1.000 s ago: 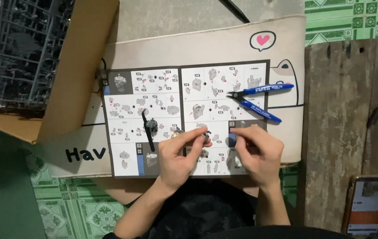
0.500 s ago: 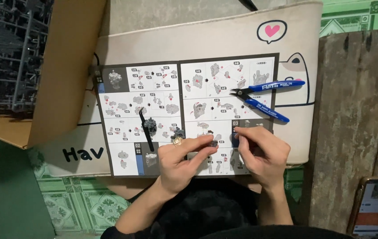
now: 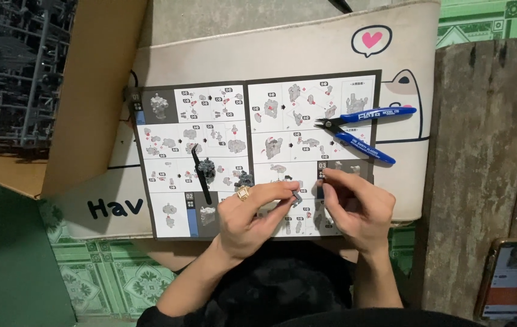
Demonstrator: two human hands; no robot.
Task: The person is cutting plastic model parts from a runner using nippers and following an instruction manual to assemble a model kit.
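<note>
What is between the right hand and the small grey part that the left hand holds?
Nothing visible. The left hand pinches the small grey part at its fingertips, and the right hand is just beside it over the instruction sheet, with only a bare gap between them.

An instruction sheet [image 3: 210,115] lies on a mat [image 3: 270,54]; cutters [image 3: 364,130] rest on its right part, a box of part frames [image 3: 22,72] sits to its left, a phone [image 3: 513,278] far right, both hands [image 3: 252,215] over its near edge
</note>
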